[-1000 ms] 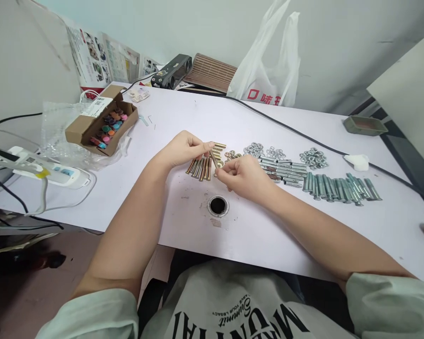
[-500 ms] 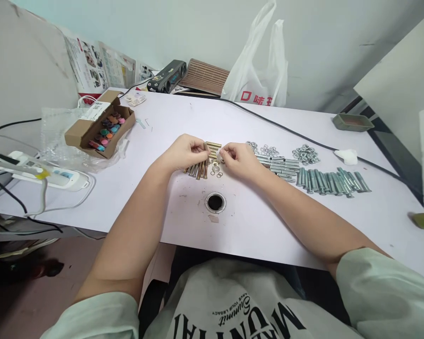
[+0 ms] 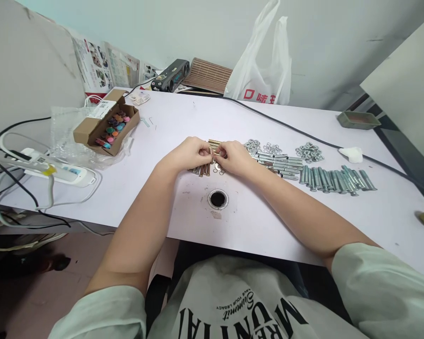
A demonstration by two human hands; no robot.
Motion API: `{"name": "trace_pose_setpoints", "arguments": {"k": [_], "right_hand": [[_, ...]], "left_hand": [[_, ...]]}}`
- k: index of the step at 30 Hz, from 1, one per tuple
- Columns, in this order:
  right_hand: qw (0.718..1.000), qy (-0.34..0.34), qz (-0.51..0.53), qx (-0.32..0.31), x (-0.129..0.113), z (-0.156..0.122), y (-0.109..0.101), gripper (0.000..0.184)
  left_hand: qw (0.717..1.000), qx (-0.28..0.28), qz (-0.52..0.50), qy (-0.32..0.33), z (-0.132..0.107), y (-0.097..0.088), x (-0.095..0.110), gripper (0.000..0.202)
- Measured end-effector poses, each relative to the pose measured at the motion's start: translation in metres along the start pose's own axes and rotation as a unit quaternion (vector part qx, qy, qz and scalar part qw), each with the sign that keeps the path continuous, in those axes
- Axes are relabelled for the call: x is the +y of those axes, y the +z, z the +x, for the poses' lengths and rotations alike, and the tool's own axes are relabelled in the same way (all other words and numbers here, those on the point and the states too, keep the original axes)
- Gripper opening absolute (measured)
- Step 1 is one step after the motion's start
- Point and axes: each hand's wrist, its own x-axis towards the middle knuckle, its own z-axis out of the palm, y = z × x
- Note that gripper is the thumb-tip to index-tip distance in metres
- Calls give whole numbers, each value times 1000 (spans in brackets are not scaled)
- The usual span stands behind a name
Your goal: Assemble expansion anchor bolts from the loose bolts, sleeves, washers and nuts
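My left hand (image 3: 194,154) is closed in a pinch on a thin brass-coloured bolt (image 3: 211,154), held upright with its lower part hidden. Close beside it, my right hand (image 3: 232,157) pinches at the bolt's side; whatever its fingertips hold is too small to make out. Below the left fingers lie several brass-coloured bolts (image 3: 204,170), partly covered by the hand. Brass-coloured sleeves (image 3: 214,142) show behind the fingertips. Loose washers and rings (image 3: 218,169) lie between the hands.
Silver sleeves (image 3: 286,163), zinc bolts (image 3: 335,180), nuts (image 3: 309,152) and rings (image 3: 272,148) lie to the right. A round cable hole (image 3: 218,199) is in front. At left are an open carton (image 3: 88,135) and power strip (image 3: 61,173). A black cable (image 3: 286,126) crosses behind.
My right hand has moved left, bringing its fingertips up to those of my left hand. The bolt now shows upright between them. The whole view has shifted slightly.
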Motion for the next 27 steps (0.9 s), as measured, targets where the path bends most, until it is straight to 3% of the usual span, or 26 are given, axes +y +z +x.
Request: {"name": "trace_pose_setpoints", "arguments": {"k": [4, 8, 12, 18, 21, 27], "right_hand": [[999, 11, -15, -26, 0, 5, 1, 19], [999, 13, 9, -31, 0, 7, -4, 15], [998, -7, 67, 1, 2, 1, -28, 15], [985, -55, 160, 42, 6, -11, -63, 20], [983, -77, 149, 80, 3, -10, -65, 21], [982, -121, 119, 82, -11, -4, -57, 22]], "left_hand": [[999, 9, 36, 10, 1, 4, 4, 12], [999, -11, -13, -29, 2, 10, 3, 11], [995, -36, -59, -67, 2, 11, 1, 14], [995, -39, -38, -84, 3, 10, 2, 15], [996, -42, -33, -78, 3, 10, 2, 18], [994, -42, -51, -82, 1, 11, 2, 24]]}}
